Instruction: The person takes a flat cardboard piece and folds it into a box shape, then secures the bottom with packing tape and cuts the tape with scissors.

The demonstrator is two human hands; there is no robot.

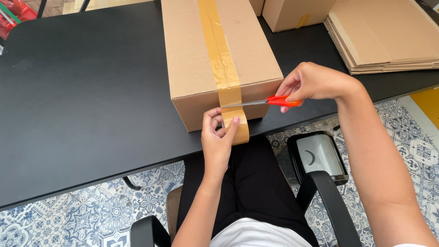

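Head view. Cardboard box [219, 55]: sealed with brown tape [224, 68], stood at the near edge of the black table [91, 105]. Left hand [218, 137]: pinched the tape roll [240, 128] hanging below the box front. Right hand [311, 82]: gripped orange-handled scissors [270, 101], blades at the tape. Flattened cartons [388, 36]: stacked far right. Second box [295, 13]: behind. Chair armrest [329, 201]: below the table.

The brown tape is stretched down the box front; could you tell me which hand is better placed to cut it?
Right hand: it holds the red-handled scissors with blades at the tape; left hand holds the roll.
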